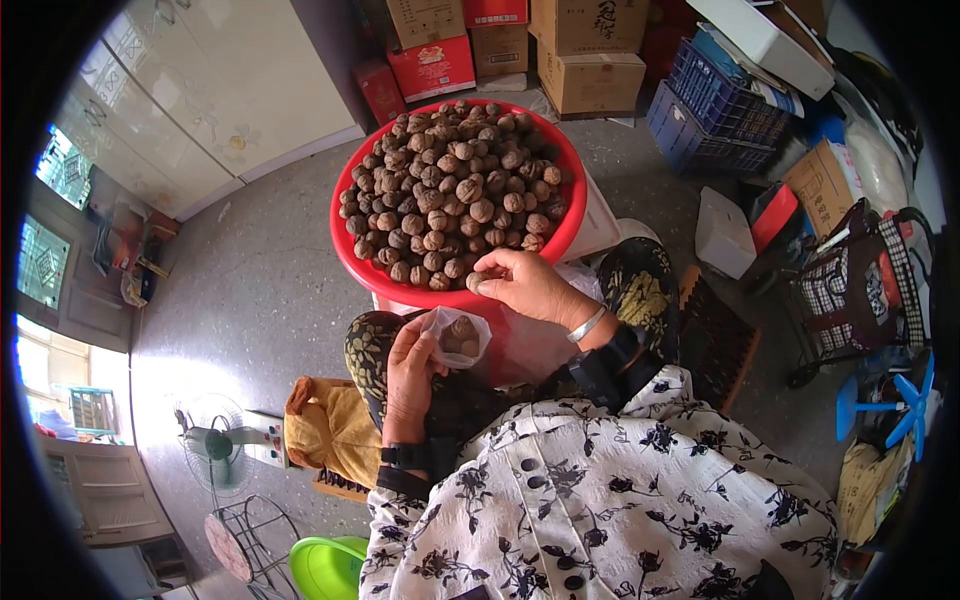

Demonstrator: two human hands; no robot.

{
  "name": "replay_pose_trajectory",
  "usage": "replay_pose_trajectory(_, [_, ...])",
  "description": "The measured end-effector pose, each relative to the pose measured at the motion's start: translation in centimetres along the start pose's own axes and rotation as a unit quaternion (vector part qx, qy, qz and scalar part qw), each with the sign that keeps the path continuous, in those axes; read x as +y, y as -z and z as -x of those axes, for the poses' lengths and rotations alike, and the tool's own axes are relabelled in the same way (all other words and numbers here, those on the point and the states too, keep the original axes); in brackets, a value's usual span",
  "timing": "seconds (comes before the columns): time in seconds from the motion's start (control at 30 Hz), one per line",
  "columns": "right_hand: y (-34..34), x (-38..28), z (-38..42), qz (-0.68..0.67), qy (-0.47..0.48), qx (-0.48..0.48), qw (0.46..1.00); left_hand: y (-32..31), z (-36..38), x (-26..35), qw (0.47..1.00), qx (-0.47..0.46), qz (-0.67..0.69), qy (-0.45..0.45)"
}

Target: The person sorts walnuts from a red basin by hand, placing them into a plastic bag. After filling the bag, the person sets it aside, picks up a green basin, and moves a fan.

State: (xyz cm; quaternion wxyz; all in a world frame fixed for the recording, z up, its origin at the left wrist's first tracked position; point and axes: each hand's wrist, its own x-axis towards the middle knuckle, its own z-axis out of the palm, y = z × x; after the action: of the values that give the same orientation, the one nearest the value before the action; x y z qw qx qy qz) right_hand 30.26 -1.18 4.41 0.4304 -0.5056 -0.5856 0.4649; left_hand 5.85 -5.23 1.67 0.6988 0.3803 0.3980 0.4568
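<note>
A wide red basin point(572, 215) is heaped with brown walnuts point(468, 190). At its near rim my right hand point(530, 288) pinches a single walnut point(476, 282) between thumb and fingers. Lower and to the left, my left hand point(408, 375) grips the edge of a small translucent plastic bag point(476, 325), its mouth open upward. Several walnuts point(460, 338) show inside the bag. The bag is just above my lap, close to the basin but apart from my right hand.
Cardboard boxes point(598, 82) stand behind the basin. Blue crates point(715, 105) and a checked cart point(845, 285) are at the right. A fan point(218, 444), a wire-legged stool point(230, 545) and a green basin point(325, 570) are at the lower left.
</note>
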Motion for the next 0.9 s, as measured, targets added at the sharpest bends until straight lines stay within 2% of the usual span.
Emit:
replay_pose_trajectory(0.13, [-0.6,-1.2,0.5,0.001,0.032,-0.013,0.999,-0.2,0.1,0.1,1.0,0.001,0.002,0.001])
replay_pose_trajectory(0.2, [-0.7,-2.4,0.9,0.029,0.038,-0.078,0.996,-0.2,0.1,0.2,1.0,0.005,0.0,0.002])
replay_pose_trajectory(0.3, [-0.8,-2.9,1.2,0.031,0.021,-0.124,0.991,-0.4,0.1,0.3,1.0,0.013,-0.004,0.005])
replay_pose_trajectory(0.47, [-1.0,-1.6,0.9,0.041,0.043,-0.052,0.997,-0.2,0.1,0.1,1.0,0.01,0.001,0.006])
replay_pose_trajectory(0.57, [-0.6,-1.7,1.1,0.084,0.02,-0.025,0.996,-0.2,0.1,0.1,1.0,0.016,0.001,0.006])
replay_pose_trajectory(0.67, [-0.8,-1.3,1.6,0.093,0.003,-0.028,0.995,-0.1,0.6,0.0,1.0,0.019,0.003,0.013])
replay_pose_trajectory(0.73, [-0.6,-0.9,1.6,0.196,0.022,-0.046,0.979,0.0,0.6,0.0,1.0,0.02,-0.007,0.009])
replay_pose_trajectory(0.77, [-0.6,-0.9,1.7,0.196,0.022,-0.046,0.979,0.1,0.6,-0.1,1.0,0.02,-0.007,0.009])
replay_pose_trajectory(0.83, [-0.7,-1.1,2.0,0.246,-0.034,-0.099,0.964,0.2,0.5,-0.2,1.0,0.015,-0.001,0.005])
replay_pose_trajectory(0.9, [-0.8,0.0,1.9,0.251,-0.036,-0.127,0.959,0.1,0.6,-0.1,1.0,0.026,0.002,0.01])
